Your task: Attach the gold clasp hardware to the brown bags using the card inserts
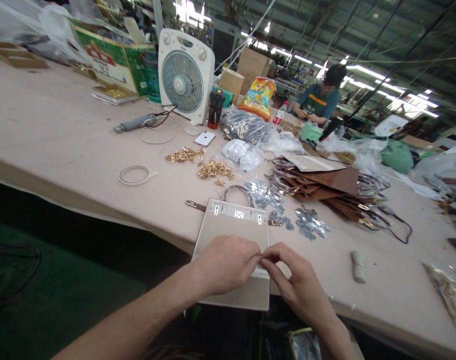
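A beige bag panel (237, 299) lies at the table's front edge, its lower end overhanging. Three white-rimmed metal plates (239, 215) show along its top. A curved handle (238, 189) and brown straps with metal ends, such as the left strap (195, 204), stick out from it. My left hand (228, 260) is over the panel, thumb and fingers pinched together. Against its fingertips, at the panel's right edge, my right hand (293, 275) is closed in a pinch too. Whatever sits between the fingertips is too small to make out.
Gold hardware (214, 169) and silver metal pieces (265, 192) lie in piles beyond the panel. Brown bag parts (329, 187) are stacked to the right. Farther back are a phone (204, 138), a corded tool (133, 123), a fan (186, 75) and a person (320, 100).
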